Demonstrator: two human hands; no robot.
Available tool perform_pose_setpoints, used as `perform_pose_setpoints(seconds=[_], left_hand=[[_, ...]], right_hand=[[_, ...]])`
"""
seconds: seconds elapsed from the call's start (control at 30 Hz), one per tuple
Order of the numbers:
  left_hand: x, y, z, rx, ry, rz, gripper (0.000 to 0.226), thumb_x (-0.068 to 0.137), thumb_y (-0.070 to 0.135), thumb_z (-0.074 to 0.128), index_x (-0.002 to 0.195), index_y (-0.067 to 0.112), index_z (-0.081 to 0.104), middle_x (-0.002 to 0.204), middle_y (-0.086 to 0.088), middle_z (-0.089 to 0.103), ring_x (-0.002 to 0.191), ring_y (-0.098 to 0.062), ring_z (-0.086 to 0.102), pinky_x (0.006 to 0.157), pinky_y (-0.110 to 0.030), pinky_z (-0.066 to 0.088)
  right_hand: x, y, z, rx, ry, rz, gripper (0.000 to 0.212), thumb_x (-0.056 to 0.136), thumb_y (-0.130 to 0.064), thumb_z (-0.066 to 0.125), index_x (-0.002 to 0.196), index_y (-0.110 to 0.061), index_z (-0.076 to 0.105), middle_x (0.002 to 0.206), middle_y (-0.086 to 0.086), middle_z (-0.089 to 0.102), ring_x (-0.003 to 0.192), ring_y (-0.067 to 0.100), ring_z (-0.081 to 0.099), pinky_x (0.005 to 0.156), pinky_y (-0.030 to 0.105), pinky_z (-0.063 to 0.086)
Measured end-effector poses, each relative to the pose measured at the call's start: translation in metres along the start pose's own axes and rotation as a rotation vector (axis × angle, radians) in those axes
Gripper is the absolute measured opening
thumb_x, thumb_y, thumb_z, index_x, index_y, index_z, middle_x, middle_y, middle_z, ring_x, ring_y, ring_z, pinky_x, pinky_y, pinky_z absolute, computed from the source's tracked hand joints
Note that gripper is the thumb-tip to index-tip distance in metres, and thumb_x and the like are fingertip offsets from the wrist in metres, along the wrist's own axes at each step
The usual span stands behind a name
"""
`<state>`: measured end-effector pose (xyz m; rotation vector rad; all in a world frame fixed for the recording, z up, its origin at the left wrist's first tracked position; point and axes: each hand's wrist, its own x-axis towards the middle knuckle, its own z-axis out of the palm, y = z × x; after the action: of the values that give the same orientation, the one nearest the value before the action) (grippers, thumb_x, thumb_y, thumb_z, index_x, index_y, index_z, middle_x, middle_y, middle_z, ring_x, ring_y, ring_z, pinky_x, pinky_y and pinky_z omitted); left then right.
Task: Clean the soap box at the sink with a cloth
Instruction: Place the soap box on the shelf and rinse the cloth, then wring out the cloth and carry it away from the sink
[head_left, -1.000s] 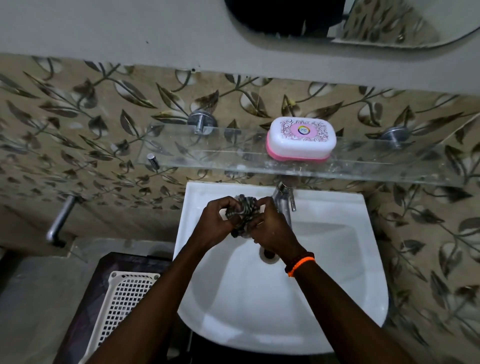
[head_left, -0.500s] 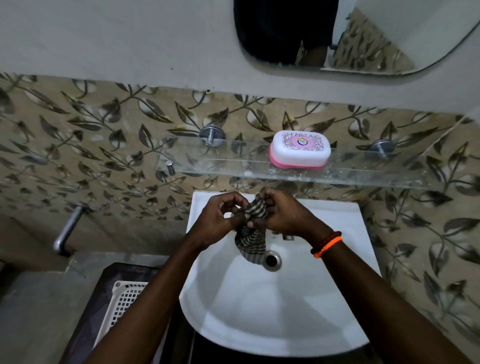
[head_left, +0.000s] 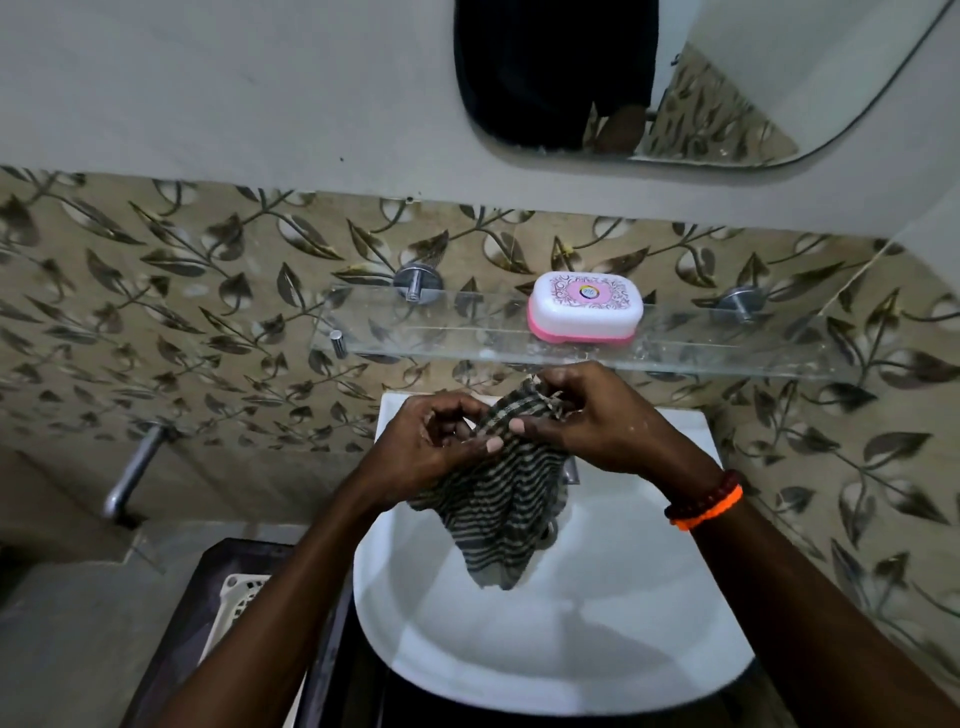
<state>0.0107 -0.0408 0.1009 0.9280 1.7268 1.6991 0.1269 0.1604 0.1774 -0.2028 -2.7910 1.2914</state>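
Left hand and right hand fingers pinched on cloth, draped below fingertips over sink. Soap box beyond fingers, untouched.

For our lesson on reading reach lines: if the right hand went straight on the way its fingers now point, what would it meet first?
The right hand points leftward across the cloth, so it would probably meet the left hand first; depth is hard to judge.
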Motion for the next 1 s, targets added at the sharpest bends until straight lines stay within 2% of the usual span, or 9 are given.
perform_pose_setpoints(seconds=[0.13, 0.27, 0.37, 0.5, 0.6, 0.7, 0.77, 0.87, 1.0], left_hand=[[-0.015, -0.024, 0.013, 0.178, -0.192, -0.063, 0.011, 0.086, 0.021, 0.086, 0.093, 0.015, 0.080, 0.088, -0.003, 0.080, 0.067, -0.024, 0.071, 0.060, -0.054, 0.058], [-0.024, -0.045, 0.020, 0.340, -0.204, -0.110, 0.013, 0.091, 0.024, 0.082, 0.097, 0.013, 0.083, 0.098, 0.001, 0.083, 0.087, -0.020, 0.077, 0.087, -0.054, 0.058], [-0.025, -0.044, 0.014, 0.355, -0.201, -0.072, 0.013, 0.095, 0.023, 0.078, 0.095, 0.010, 0.081, 0.094, -0.002, 0.083, 0.090, -0.022, 0.077, 0.089, -0.046, 0.059], [-0.026, -0.033, 0.002, 0.091, -0.116, -0.068, 0.024, 0.092, 0.031, 0.075, 0.086, 0.008, 0.077, 0.084, -0.006, 0.076, 0.081, -0.016, 0.070, 0.076, -0.030, 0.055], [-0.024, -0.022, 0.005, -0.326, -0.067, -0.119, 0.032, 0.098, 0.029, 0.071, 0.108, -0.001, 0.073, 0.104, -0.017, 0.075, 0.096, -0.024, 0.072, 0.084, -0.031, 0.058], [-0.017, -0.012, 0.017, -0.579, -0.041, -0.215, 0.038, 0.104, 0.031, 0.060, 0.128, 0.003, 0.069, 0.126, -0.019, 0.073, 0.113, -0.027, 0.072, 0.091, -0.035, 0.059], [-0.017, -0.009, 0.020, -0.563, 0.005, -0.284, 0.036, 0.105, 0.035, 0.058, 0.126, 0.009, 0.072, 0.125, -0.016, 0.075, 0.112, -0.026, 0.074, 0.086, -0.035, 0.061], [-0.027, -0.011, 0.014, -0.527, 0.113, -0.426, 0.038, 0.097, 0.034, 0.070, 0.121, 0.004, 0.072, 0.118, -0.019, 0.077, 0.099, -0.026, 0.077, 0.074, -0.033, 0.063], [-0.054, -0.010, 0.006, -0.438, 0.265, -0.606, 0.038, 0.092, 0.012, 0.077, 0.126, 0.000, 0.064, 0.110, -0.023, 0.078, 0.085, -0.026, 0.078, 0.065, -0.033, 0.063]], right_hand=[[-0.012, -0.008, -0.007, -0.037, 0.053, -0.058, 0.018, 0.091, -0.046, 0.070, 0.095, -0.029, 0.069, 0.091, -0.014, 0.076, 0.084, -0.001, 0.071, 0.070, 0.027, 0.057], [-0.025, -0.005, -0.018, -0.079, 0.091, -0.065, 0.013, 0.096, -0.051, 0.060, 0.103, -0.039, 0.061, 0.099, -0.023, 0.070, 0.097, -0.006, 0.065, 0.079, 0.023, 0.051], [-0.042, 0.008, -0.030, -0.062, 0.122, -0.015, 0.025, 0.098, -0.055, 0.053, 0.114, -0.037, 0.061, 0.109, -0.018, 0.070, 0.104, -0.001, 0.065, 0.088, 0.035, 0.055], [-0.063, 0.026, -0.039, 0.149, 0.236, 0.074, 0.036, 0.092, -0.061, 0.055, 0.118, -0.037, 0.065, 0.117, -0.014, 0.072, 0.112, 0.006, 0.067, 0.100, 0.043, 0.054], [-0.073, 0.039, -0.038, 0.498, 0.295, 0.187, 0.043, 0.092, -0.056, 0.064, 0.125, -0.029, 0.065, 0.126, 0.002, 0.073, 0.122, 0.021, 0.067, 0.108, 0.052, 0.049], [-0.075, 0.046, -0.029, 0.694, 0.347, 0.254, 0.046, 0.097, -0.049, 0.064, 0.132, -0.020, 0.060, 0.126, 0.004, 0.074, 0.121, 0.020, 0.069, 0.101, 0.041, 0.056], [-0.076, 0.053, -0.021, 0.852, 0.305, 0.301, 0.041, 0.101, -0.038, 0.061, 0.133, -0.014, 0.058, 0.125, 0.009, 0.074, 0.118, 0.025, 0.070, 0.090, 0.034, 0.061], [-0.079, 0.063, -0.013, 0.971, 0.238, 0.472, 0.040, 0.094, -0.020, 0.071, 0.130, -0.009, 0.056, 0.118, 0.020, 0.075, 0.105, 0.034, 0.075, 0.079, 0.039, 0.064], [-0.079, 0.074, -0.001, 0.937, 0.026, 0.653, 0.086, 0.058, -0.002, 0.092, 0.131, -0.024, 0.052, 0.103, 0.021, 0.078, 0.095, 0.036, 0.077, 0.071, 0.040, 0.064]])
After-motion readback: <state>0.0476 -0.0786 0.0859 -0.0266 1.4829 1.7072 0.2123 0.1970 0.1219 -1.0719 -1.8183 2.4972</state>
